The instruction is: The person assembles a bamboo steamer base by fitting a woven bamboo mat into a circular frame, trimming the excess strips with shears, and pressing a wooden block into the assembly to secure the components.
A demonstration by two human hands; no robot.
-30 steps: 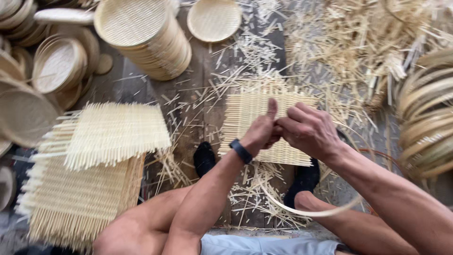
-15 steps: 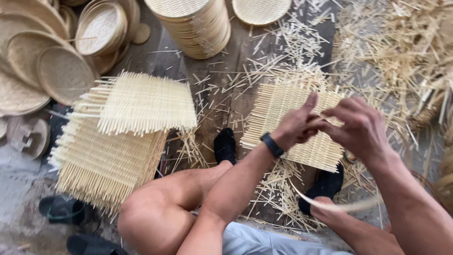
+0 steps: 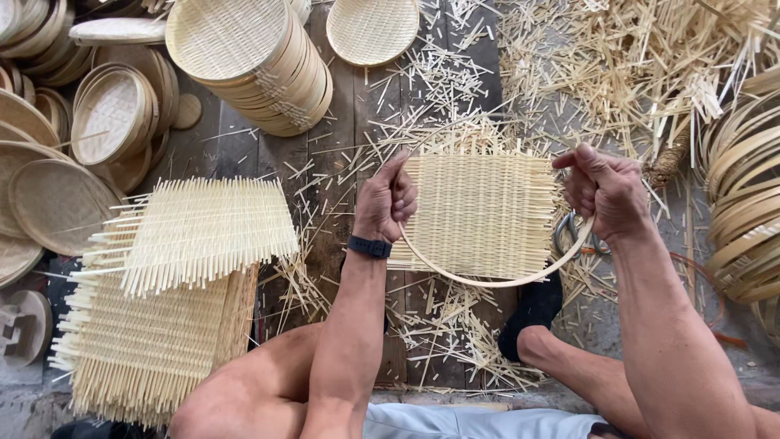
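My left hand (image 3: 387,199), with a dark band on its wrist, grips the left side of a thin bamboo hoop (image 3: 487,280). My right hand (image 3: 605,191) grips the hoop's right side. The hoop curves in front of a square woven bamboo mat (image 3: 479,215) that lies on the plank floor between my hands, and its lower arc shows pale below the mat. My bare knees and dark socks are under my arms.
A stack of square woven mats (image 3: 175,284) lies at the left. Stacked round woven trays (image 3: 260,57) and a single tray (image 3: 372,28) stand at the top. Loose bamboo splints (image 3: 634,65) litter the floor, and coiled bamboo hoops (image 3: 743,195) sit at the right.
My hands were close together over the mat with a curved strip below them. They have spread apart, and the strip now spans between them as a wide hoop.
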